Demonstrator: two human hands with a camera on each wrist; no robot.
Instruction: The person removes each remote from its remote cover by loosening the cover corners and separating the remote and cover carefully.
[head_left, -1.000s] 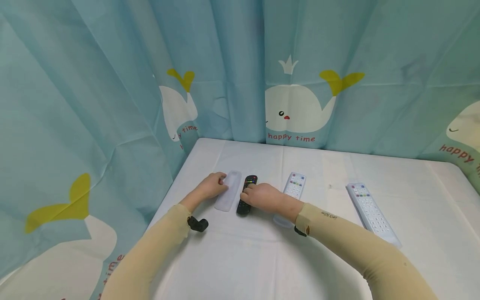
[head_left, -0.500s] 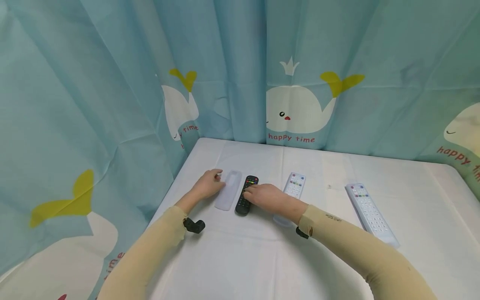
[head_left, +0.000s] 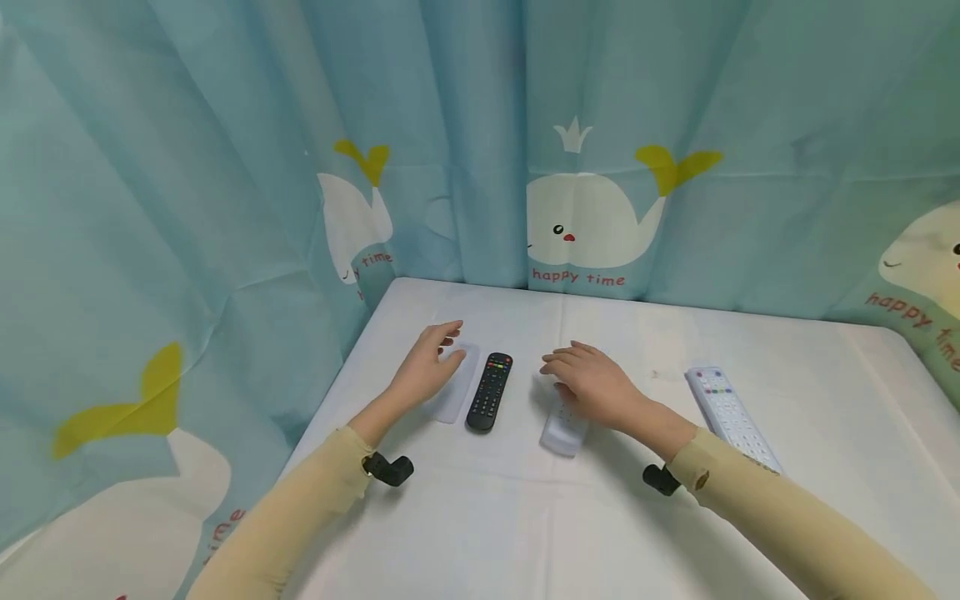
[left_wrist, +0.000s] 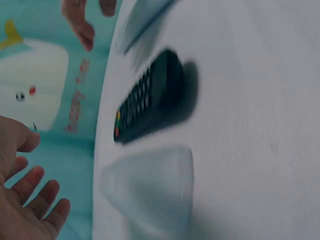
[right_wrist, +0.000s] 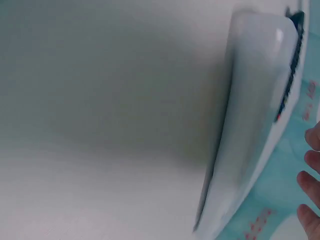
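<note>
A blue curtain (head_left: 480, 108) fills my feed beyond the black remote (head_left: 490, 392), and the white tabletop (head_left: 450, 517) spreads beneath it and all around. To that remote's right I see the right hand (head_left: 596, 383), fingers loose, holding nothing; to its left, the left hand (head_left: 422, 367), thumb apart from the fingers, also holding nothing. An outer white remote (head_left: 731, 408) lies well off to the black one's right, and an inner white remote (head_left: 564, 429) nearer on that side, partly hidden under the raised right hand. A see-through cover (head_left: 453, 400) lies just left of the black remote, nearly parallel. The black remote itself rests buttons up between the hands, touched by neither, its long axis running away from the person, far end leaning right. I judge the left hand slightly nearer it, with the cover on that side.
</note>
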